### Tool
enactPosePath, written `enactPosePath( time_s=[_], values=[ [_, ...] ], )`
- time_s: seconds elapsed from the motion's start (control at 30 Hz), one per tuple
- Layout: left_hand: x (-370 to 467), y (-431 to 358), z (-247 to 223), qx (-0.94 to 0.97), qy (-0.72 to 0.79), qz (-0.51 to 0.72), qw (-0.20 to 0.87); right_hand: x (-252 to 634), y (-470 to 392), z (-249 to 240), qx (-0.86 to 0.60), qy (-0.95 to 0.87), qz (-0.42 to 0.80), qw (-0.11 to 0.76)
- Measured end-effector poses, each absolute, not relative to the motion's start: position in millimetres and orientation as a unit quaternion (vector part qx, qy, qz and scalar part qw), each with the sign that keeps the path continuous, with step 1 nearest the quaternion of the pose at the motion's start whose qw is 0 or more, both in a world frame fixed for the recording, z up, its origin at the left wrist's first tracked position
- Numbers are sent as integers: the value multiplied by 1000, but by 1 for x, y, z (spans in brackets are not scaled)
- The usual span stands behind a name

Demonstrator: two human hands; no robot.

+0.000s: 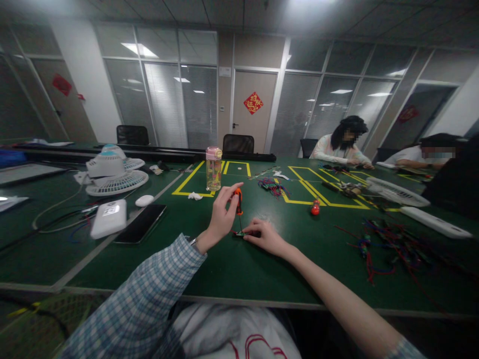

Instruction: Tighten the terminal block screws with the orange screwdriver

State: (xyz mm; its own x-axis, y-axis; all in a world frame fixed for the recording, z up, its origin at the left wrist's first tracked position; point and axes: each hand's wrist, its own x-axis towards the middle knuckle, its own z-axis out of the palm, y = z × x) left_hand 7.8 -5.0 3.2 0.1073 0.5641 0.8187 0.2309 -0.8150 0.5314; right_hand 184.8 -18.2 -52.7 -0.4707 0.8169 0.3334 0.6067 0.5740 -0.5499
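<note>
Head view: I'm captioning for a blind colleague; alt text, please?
A person's left-hand grip holds an orange-handled screwdriver upright, tip down at a small green board that the right-hand grip holds on a green table. Beyond are a pink-lidded bottle and, at the right, two other people.

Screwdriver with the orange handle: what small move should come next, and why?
Perhaps a slight turn of the screwdriver: the left hand holds it nearly upright, its tip appears to meet the small circuit board, and the right hand steadies that board.
</note>
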Motion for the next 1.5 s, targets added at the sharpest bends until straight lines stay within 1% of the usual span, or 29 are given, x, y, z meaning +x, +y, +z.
enactPosePath(
  time_s=[0.23, 0.4, 1.0, 1.23, 1.43, 1.5],
  values=[
    [7, -6, 3, 729, 281, 612, 125, 184, -19, -49, -428, -840, 181, 281],
    [7, -5, 2, 725, 275, 613, 147, 185, -19, -50, -428, -838, 181, 284],
    [6, -4, 4, 714, 276, 622, 163, 184, -19, -51, -427, -837, 180, 291],
    [7, -5, 4, 704, 276, 640, 135, 184, -19, -52, -426, -836, 183, 293],
    [6, -6, 5, 709, 266, 634, 158, 185, -19, -51, -427, -835, 188, 291],
    [7, -5, 4, 704, 272, 639, 150, 184, -19, -51, -428, -836, 186, 289]
  ],
)
